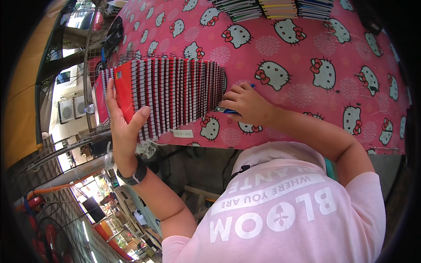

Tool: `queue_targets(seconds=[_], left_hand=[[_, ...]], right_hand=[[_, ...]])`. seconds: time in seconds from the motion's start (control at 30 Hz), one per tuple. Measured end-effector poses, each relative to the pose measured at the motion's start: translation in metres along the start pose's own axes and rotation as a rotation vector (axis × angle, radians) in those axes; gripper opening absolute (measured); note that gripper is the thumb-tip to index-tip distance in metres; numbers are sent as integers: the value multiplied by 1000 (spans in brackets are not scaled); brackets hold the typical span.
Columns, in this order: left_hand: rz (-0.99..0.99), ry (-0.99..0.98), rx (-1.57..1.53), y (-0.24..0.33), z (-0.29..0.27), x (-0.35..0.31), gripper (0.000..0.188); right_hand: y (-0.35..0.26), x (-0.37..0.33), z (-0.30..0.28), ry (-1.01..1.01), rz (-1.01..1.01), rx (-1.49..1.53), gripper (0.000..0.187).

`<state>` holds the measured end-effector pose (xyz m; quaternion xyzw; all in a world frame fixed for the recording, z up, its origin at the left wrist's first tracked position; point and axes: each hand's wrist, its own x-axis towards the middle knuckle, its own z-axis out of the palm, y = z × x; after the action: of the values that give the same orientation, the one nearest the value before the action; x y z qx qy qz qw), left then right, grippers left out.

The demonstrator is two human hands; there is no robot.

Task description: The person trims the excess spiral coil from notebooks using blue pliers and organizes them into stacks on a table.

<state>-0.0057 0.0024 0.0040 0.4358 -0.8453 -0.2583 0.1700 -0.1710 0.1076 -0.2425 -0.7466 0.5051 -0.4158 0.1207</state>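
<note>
Nearest is the person's pink shirt (285,210) with white print across it, the two bare forearms passing to either side of it. A dark watch (133,172) circles the left wrist. A little farther, the near edge of the surface (302,142) runs across, under a pink covering patterned with white cat faces, red bows and pale flowers. A small white label (183,133) lies by that edge, just on the near side of a long row of red spiral-bound notebooks (175,92).

The notebooks fill the left part of the surface, overlapping like a fan, their dark wire bindings and pale page edges in close ranks. The left hand (124,125) is at the row's left end, fingers long and straight against a red cover, thumb spread wide. More red covers show left of those fingers. The right hand (245,103) is at the row's right end, curled around a blue-handled tool (230,111) whose metal head points left, beside the last bindings; its exact kind is hard to tell.

At the far side sit three neighbouring notebook stacks: green-edged (239,9), yellow-edged (280,8) and blue-edged (315,8). Beyond the surface, far left, are two pale fan units (66,111).
</note>
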Motion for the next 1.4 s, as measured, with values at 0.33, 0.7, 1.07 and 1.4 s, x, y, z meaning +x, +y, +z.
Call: queue_targets(seconds=[0.33,0.7,1.07,1.4], left_hand=[[-7,13,6,-3,0,0,91],[-2,13,25,-3,-1,0,91],[-17,9,10,-2,0,0,91],[14,23,66,-4,-2,0,91]], right_hand=[[9,1,6,36,-59,-59,33],[9,16,-10,-410,570,929,27],[-7,1,0,-102,211,232,33],[2,4,0,-189,405,585,21]])
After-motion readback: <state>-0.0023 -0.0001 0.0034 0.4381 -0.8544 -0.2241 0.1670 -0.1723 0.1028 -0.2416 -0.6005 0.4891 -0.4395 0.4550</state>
